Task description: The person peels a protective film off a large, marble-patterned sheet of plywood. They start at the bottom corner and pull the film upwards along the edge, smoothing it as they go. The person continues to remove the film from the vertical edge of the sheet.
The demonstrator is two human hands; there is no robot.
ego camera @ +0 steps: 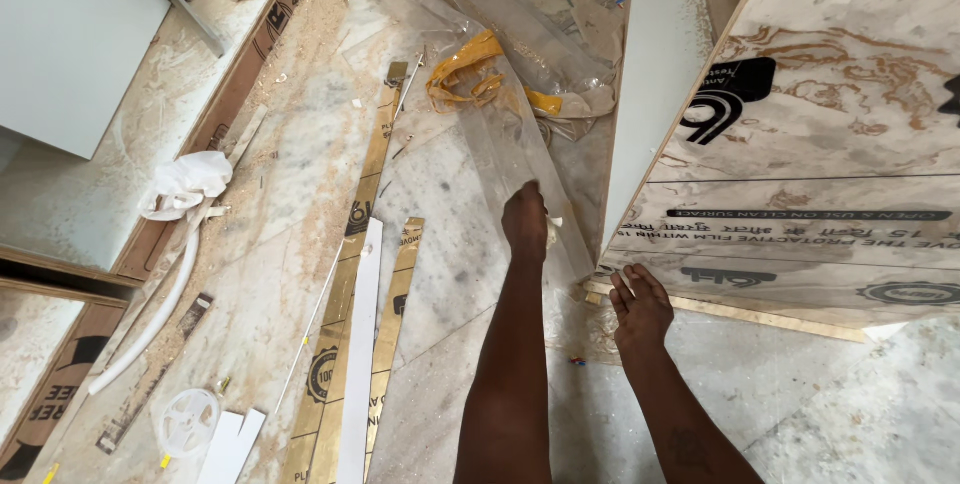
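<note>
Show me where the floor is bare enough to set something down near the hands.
Bare marble lies between the gold-edged strips and the left hand. More lies at lower right, past the right hand, below the leaning panel. Crowded: clear film and yellow tape ahead; sawdust and white cloth at left.

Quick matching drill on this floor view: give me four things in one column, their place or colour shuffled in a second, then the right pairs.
Things:
1. left hand
2. right hand
3. crumpled yellow strip
4. white reel

Places or colours:
A. lower left of the floor, beside white offcuts
B. at the bottom edge of the printed board
C. on the clear plastic sheet, closed around a small pale piece
D. top centre, lying on the clear plastic

Pairs: 1-C, 2-B, 3-D, 4-A
</note>
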